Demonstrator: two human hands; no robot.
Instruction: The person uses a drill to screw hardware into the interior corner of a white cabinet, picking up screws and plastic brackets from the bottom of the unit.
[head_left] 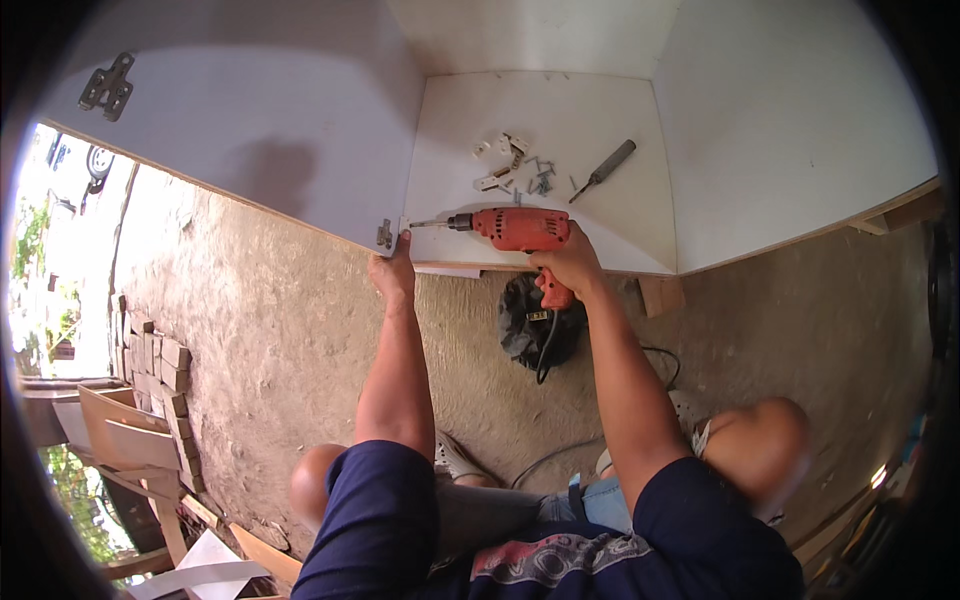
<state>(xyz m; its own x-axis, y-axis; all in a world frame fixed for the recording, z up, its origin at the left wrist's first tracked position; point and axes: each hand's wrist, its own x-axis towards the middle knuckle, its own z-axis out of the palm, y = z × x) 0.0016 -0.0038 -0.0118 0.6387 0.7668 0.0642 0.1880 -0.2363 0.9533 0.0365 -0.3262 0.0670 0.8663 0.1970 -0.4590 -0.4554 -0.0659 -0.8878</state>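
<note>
My right hand (568, 265) is wrapped round the handle of a red power drill (522, 229), held level with its long bit (432, 223) pointing left. The bit's tip meets or nearly meets a small white piece (404, 222) at the left panel of a white cabinet (450, 110). My left hand (394, 270) grips at that panel's front edge, its thumb pressed up by the white piece; the other fingers are mostly hidden. Beside the thumb, a metal hinge plate (385, 234) sits on the panel. Behind the drill lie loose screws (541, 178) and white catches (495, 181).
A grey-handled screwdriver (606, 168) rests inside the cabinet at the right. Another hinge plate (107, 87) is fixed far left. Below the drill, a black bag (525, 335) stands on the concrete floor (260, 330), with a black cable (556, 455) trailing nearby. Bricks (160, 365) are stacked left.
</note>
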